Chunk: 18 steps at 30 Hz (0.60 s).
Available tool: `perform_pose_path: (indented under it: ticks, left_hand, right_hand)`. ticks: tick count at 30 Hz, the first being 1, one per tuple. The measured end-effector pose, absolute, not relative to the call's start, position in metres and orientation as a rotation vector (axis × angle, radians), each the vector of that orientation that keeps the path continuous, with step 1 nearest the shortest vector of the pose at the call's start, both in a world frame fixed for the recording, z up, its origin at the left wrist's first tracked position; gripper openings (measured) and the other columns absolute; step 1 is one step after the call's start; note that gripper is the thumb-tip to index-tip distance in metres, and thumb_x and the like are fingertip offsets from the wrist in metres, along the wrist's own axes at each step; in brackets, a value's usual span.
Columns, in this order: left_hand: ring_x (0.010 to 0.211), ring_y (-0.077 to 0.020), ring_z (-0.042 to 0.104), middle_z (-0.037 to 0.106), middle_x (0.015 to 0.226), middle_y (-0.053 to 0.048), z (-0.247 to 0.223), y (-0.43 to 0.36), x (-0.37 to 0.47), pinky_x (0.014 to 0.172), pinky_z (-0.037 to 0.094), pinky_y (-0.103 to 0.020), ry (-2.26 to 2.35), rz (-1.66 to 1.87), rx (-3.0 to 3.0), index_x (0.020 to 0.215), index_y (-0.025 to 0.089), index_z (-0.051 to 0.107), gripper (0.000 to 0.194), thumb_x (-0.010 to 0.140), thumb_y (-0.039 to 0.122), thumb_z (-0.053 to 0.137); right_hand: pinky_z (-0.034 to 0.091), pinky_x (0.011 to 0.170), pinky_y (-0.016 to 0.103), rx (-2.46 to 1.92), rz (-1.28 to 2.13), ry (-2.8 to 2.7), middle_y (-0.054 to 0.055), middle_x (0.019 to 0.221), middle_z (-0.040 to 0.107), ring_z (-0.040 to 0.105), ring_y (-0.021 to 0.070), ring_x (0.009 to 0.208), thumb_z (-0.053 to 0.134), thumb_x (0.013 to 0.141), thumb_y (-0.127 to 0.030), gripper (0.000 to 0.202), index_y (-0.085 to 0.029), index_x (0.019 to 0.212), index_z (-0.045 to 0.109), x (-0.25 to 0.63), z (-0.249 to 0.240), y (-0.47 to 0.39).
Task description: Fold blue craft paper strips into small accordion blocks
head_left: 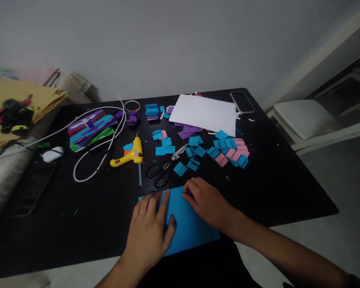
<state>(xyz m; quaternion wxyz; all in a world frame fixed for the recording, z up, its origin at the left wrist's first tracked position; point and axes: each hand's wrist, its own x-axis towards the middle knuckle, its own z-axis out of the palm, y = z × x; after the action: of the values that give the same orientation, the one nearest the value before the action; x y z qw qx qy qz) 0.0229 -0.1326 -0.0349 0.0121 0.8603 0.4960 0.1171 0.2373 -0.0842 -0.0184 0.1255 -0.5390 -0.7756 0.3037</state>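
A blue sheet of paper point(188, 225) lies at the near edge of the black table point(276, 184). My left hand point(151, 230) rests flat on its left part, fingers spread and pressing down. My right hand point(205, 202) lies on the sheet's upper right part, fingers curled against the paper's top edge. Just beyond the sheet lie black-handled scissors point(165, 166) and a yellow glue gun point(129, 156). Neither hand grips anything.
Several folded blue and pink paper pieces point(228, 150) are scattered mid-table. A white sheet point(205, 114), a phone point(242, 101), a tape roll point(132, 105), a stack of coloured strips point(90, 128) and a white cable point(90, 164) lie farther back. A white stool point(303, 116) stands at right.
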Motion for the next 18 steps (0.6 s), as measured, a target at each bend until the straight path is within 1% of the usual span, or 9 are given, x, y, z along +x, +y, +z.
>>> perform_pose_path:
  ticks: [4, 7, 11, 14, 18]
  left_hand:
    - [0.117, -0.0375, 0.059, 0.066, 0.122, -0.019, -0.032, -0.138, -0.006, 0.097, 0.048, -0.052, 1.605, 0.317, 2.732, 0.148, 0.008, 0.055, 0.054, 0.099, 0.032, 0.055]
    - [0.118, -0.0378, 0.058, 0.066, 0.122, -0.019, -0.029, -0.140, -0.025, 0.095, 0.049, -0.052, 1.657, 0.282, 2.733, 0.148, 0.009, 0.053, 0.053, 0.101, 0.033, 0.053]
    - [0.117, -0.0367, 0.060, 0.066, 0.121, -0.019, -0.029, -0.138, -0.032, 0.093, 0.051, -0.050, 1.655, 0.323, 2.742, 0.143, 0.009, 0.057, 0.047, 0.103, 0.033, 0.051]
    - [0.112, -0.0356, 0.062, 0.065, 0.119, -0.020, -0.029, -0.135, -0.028, 0.089, 0.053, -0.048, 1.643, 0.349, 2.758, 0.138, 0.005, 0.060, 0.043, 0.103, 0.029, 0.053]
    - [0.106, -0.0347, 0.062, 0.063, 0.117, -0.021, -0.030, -0.134, -0.026, 0.084, 0.054, -0.048, 1.630, 0.365, 2.774, 0.135, 0.003, 0.061, 0.041, 0.103, 0.027, 0.053]
  right_hand:
    - [0.048, 0.078, 0.032, -1.624, 0.960, -2.250, 0.004, 0.093, 0.068, 0.063, 0.0193, 0.089, 0.068, 0.098, -0.016, 0.012, -0.018, 0.088, 0.061, 0.240, -0.014, -0.080]
    - [0.048, 0.076, 0.030, -1.675, 0.991, -2.259, 0.004, 0.094, 0.069, 0.064, 0.0185, 0.088, 0.067, 0.097, -0.016, 0.010, -0.018, 0.089, 0.062, 0.239, -0.009, -0.078]
    - [0.047, 0.070, 0.030, -1.795, 0.915, -2.382, 0.007, 0.097, 0.072, 0.068, 0.0198, 0.087, 0.063, 0.097, -0.019, 0.007, -0.017, 0.091, 0.064, 0.228, -0.001, -0.072]
    - [0.047, 0.067, 0.032, -1.788, 0.852, -2.476, 0.010, 0.098, 0.075, 0.071, 0.0231, 0.086, 0.057, 0.101, -0.025, 0.016, -0.016, 0.093, 0.067, 0.213, 0.003, -0.066]
    - [0.050, 0.071, 0.033, -1.762, 0.796, -2.538, 0.013, 0.098, 0.078, 0.075, 0.0277, 0.090, 0.053, 0.106, -0.040, 0.033, -0.014, 0.098, 0.072, 0.196, 0.001, -0.062]
